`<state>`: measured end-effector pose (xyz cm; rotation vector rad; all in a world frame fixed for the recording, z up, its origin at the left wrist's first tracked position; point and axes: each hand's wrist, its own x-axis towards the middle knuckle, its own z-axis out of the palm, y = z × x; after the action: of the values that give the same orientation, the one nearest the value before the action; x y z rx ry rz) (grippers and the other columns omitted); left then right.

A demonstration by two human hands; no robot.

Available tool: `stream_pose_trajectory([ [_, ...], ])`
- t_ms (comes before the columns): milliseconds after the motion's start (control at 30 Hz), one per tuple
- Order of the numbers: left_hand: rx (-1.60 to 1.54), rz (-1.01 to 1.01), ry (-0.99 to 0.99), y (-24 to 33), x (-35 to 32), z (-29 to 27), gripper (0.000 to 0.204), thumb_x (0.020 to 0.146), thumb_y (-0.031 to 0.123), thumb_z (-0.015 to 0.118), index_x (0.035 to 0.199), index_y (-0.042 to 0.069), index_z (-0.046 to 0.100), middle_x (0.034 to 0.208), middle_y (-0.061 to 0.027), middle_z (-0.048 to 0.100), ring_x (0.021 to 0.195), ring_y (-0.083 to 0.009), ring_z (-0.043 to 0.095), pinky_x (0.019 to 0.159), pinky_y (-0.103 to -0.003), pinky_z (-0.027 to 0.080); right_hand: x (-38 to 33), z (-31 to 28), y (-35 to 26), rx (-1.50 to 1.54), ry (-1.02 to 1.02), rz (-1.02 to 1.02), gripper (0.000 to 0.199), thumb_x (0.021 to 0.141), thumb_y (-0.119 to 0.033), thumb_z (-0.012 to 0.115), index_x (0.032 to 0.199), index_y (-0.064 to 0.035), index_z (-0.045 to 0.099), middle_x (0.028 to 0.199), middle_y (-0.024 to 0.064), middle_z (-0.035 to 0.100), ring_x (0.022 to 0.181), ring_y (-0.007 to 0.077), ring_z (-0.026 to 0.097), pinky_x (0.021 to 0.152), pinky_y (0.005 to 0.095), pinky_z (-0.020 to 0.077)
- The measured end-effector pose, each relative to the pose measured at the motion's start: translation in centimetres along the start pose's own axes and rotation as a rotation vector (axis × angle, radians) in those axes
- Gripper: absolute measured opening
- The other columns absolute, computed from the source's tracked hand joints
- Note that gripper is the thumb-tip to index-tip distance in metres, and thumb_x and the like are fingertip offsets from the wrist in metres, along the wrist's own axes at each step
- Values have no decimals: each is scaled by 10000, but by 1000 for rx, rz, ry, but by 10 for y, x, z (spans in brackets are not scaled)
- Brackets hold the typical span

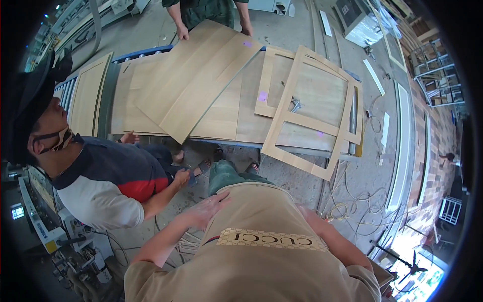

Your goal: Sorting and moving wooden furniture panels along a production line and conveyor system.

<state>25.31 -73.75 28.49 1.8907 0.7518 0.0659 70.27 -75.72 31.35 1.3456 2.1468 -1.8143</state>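
My left hand [210, 207] lies against my left side at the waist of the tan shirt [251, 206], its fingers stretched out and holding nothing. My right forearm [334, 234] bends in to my right hip, where my right hand is mostly hidden behind the shirt. In front of me, a large light wood panel [206, 75] lies askew over another wood panel [221, 118] on the worktable. At the table's right end, a wooden frame with a crossbar [284, 123] rests over a second wooden frame [268, 78]. A small silver metal tool [296, 104] shows inside the frames.
Across the table, a co-worker's hands [183, 33] are at the large panel's far edge. Another person in a dark, white and red shirt [115, 171] stands close on my left. Loose hoses and cables [352, 206] lie on the floor to the right, near white strips [373, 77].
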Motion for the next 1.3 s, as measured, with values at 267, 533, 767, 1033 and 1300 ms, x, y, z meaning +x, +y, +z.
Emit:
stream_pose_trajectory([
  [267,1,-17,-46,-6,0,3,1067,755,371,770,1576,80,155,1613,-294,149,1460,-458,260,1187,-495,259,-1,17,20,69,137,-57,680,849,-353,718,1407,-39,489,1371,227,550,1253,397,522,1091,427,394],
  [533,-7,-35,-73,7,1,-9,1042,766,321,754,1583,78,156,1617,-289,146,1468,-454,250,1197,-486,246,-1,8,1,30,115,-124,710,842,-377,718,1424,-52,472,1388,216,539,1290,386,502,1109,437,380],
  [767,10,-22,-78,1,-2,-5,1088,718,322,785,1582,88,167,1617,-290,146,1468,-458,249,1197,-498,240,1,1,-14,-6,97,-162,723,844,-378,722,1438,-64,456,1404,210,522,1318,386,477,1125,438,369],
  [1033,-5,-11,-87,-4,-2,-3,1112,686,291,802,1576,79,171,1615,-283,153,1474,-451,238,1197,-492,242,6,6,-6,8,35,-144,659,823,-318,709,1379,-52,476,1343,212,526,1267,414,490,1097,472,404],
  [1300,27,-4,-55,7,-9,-1,990,789,370,736,1565,50,210,1589,-300,218,1429,-453,317,1187,-474,267,-1,12,-7,-74,97,-164,664,837,-336,695,1389,-43,471,1364,217,516,1275,412,489,1090,461,417],
])
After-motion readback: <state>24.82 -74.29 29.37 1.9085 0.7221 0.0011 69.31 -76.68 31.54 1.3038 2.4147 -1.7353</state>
